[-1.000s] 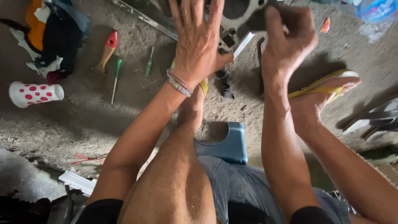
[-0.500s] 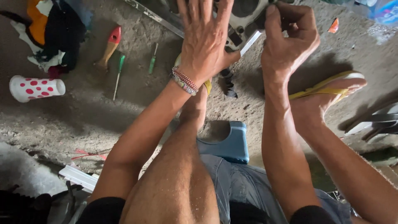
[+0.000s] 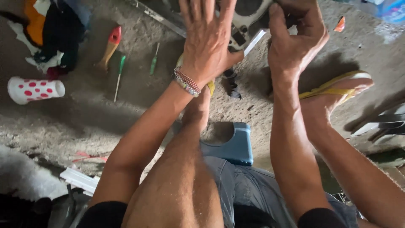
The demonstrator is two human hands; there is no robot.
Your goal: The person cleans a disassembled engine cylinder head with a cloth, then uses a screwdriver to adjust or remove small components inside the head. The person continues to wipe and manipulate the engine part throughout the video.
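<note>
The left hand lies flat with fingers spread on a grey metal engine part with round holes, which sits at the top edge of the view on the rough concrete floor. The right hand is clenched on the same part's right side, just beside a thin white flat strip; what it grips is hidden. Left of the hands, open floor separates two green-handled screwdrivers, a red-tipped wooden tool and a white cup with red dots. A blue plastic stool sits between the legs.
</note>
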